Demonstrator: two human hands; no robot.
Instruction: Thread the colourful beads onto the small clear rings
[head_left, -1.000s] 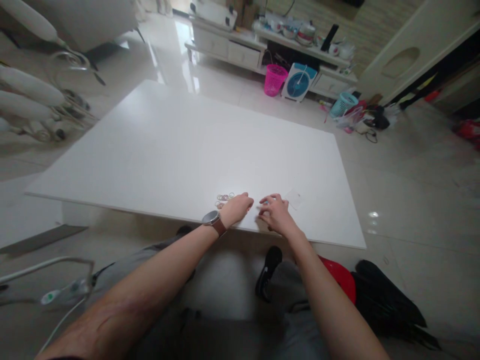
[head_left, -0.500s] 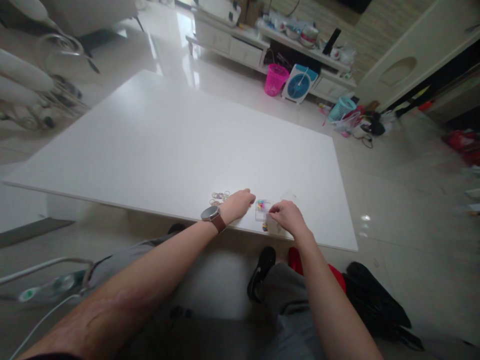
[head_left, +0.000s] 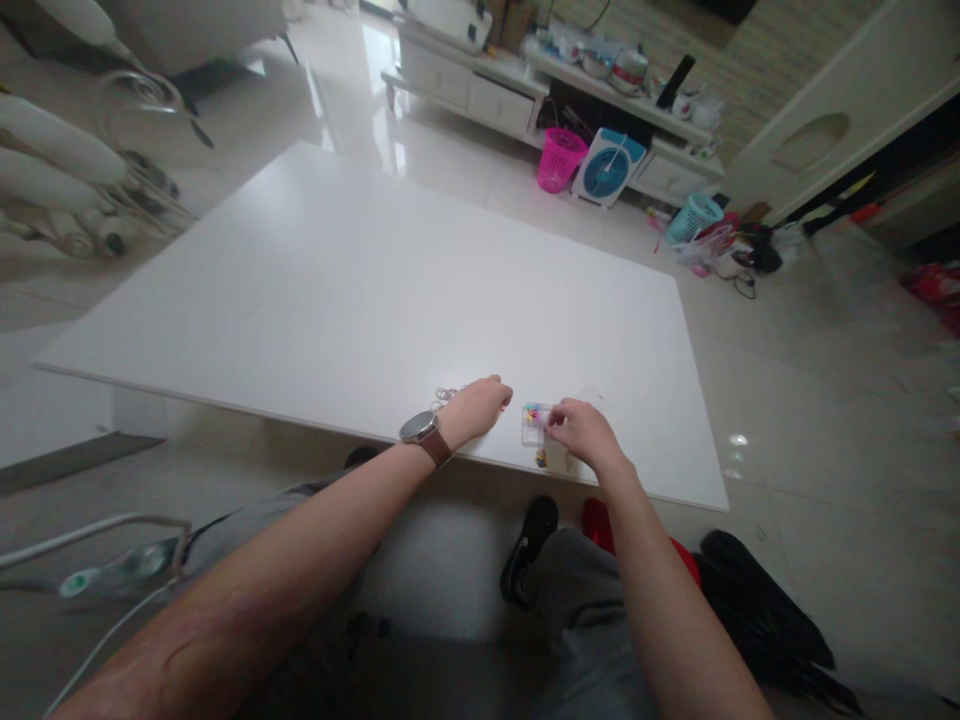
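Observation:
Near the front edge of the white table, a small clear plastic box holds tiny bright-coloured pieces. My left hand is just left of the box, fingers curled in; whatever they hold is hidden. Several small metal rings lie beside this hand, partly covered by it. At the box's right side, my right hand has its thumb and fingertips pinched together; I cannot make out what is between them. A small yellow and dark figure lies just below the box.
A clear, flat piece, perhaps a lid, lies beyond my right hand. Across the floor stand a pink basket, a blue and white fan and a low white cabinet. A black bag is at the lower right.
The view has shifted slightly, so the table and box appear a little further right. Both hands stay beside the box, their fingers still curled or pinched.

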